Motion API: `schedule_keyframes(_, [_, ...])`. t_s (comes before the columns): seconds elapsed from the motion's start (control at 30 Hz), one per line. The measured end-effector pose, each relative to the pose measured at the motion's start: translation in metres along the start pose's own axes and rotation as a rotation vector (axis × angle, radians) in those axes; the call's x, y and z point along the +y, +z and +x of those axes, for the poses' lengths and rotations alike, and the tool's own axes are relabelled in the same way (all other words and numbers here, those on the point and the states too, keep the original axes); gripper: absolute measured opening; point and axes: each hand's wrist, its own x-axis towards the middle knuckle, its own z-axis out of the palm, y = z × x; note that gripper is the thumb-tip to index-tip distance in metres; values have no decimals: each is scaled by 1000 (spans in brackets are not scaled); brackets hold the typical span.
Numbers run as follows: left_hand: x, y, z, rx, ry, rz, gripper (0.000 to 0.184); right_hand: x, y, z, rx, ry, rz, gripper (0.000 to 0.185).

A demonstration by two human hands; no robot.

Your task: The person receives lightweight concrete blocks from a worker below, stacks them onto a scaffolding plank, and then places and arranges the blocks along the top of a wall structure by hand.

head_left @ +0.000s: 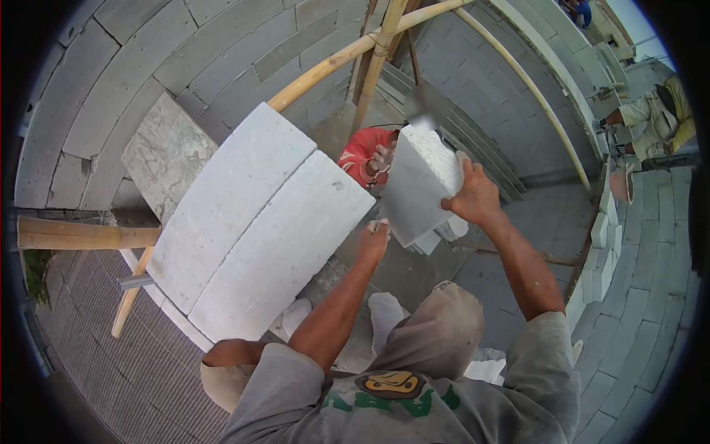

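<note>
Block tilted; broad face smooth grey; narrow side rough white

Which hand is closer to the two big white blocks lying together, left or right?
Left. The left hand is just beside the right edge of the two white blocks; the right hand is farther right, on the tilted block.

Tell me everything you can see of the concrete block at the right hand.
The concrete block looks like lightweight aerated concrete: a smooth, flat grey face towards the camera and a rough white side at upper right. It is tilted in front of the person. The right hand grips its right side, thumb at the grey face. The left hand is by its lower left corner, contact unclear. A red-sleeved co-worker's hand is beside its left edge.
</note>
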Motion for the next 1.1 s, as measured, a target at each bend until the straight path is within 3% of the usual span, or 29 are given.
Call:
schedule_keyframes(0.13, [-74, 21, 30, 183, -196, 321, 67, -5, -105, -53, 135, -69, -35, 100])
schedule_keyframes(0.27, [-82, 54, 34, 83, -400, -31, 83, -1, -212, -120, 214, -114, -58, 102])
schedule_keyframes(0.4, [-63, 98, 31, -78, -383, -431, 98, 39, -274, -177, 340, -72, -83, 91])
schedule_keyframes(0.47, [-9, 106, 4, -162, -243, -664, 96, 75, -291, -201, 419, -22, -65, 85])
schedule_keyframes(0.53, [32, 99, -25, 0, -95, -652, 91, 116, -301, -219, 494, 28, -32, 80])
schedule_keyframes(0.63, [54, 76, -37, 39, -37, -687, 93, 178, -306, -226, 597, 91, 68, 73])
schedule_keyframes(0.73, [87, 34, -54, 15, 116, -802, 83, 229, -302, -213, 666, 113, 220, 66])
schedule_keyframes(0.83, [122, -19, -65, 359, 61, -536, 84, 259, -283, -172, 679, 58, 466, 60])
schedule_keyframes(0.87, [125, -44, -61, 352, 198, -568, 92, 265, -270, -154, 662, 26, 564, 59])
schedule_keyframes(0.9, [127, -69, -60, 336, 333, -596, 100, 263, -254, -131, 615, -13, 685, 57])
schedule_keyframes(0.97, [148, -112, -82, 599, 374, -549, 102, 228, -216, -90, 430, -81, 857, 54])
schedule_keyframes(1.03, [156, -156, -101, 839, 281, -433, 94, 149, -170, -58, 120, -101, 1005, 60])
schedule_keyframes(1.1, [138, -210, -101, 1054, 209, -245, 93, 102, -114, -21, 2, -122, 1133, 67])
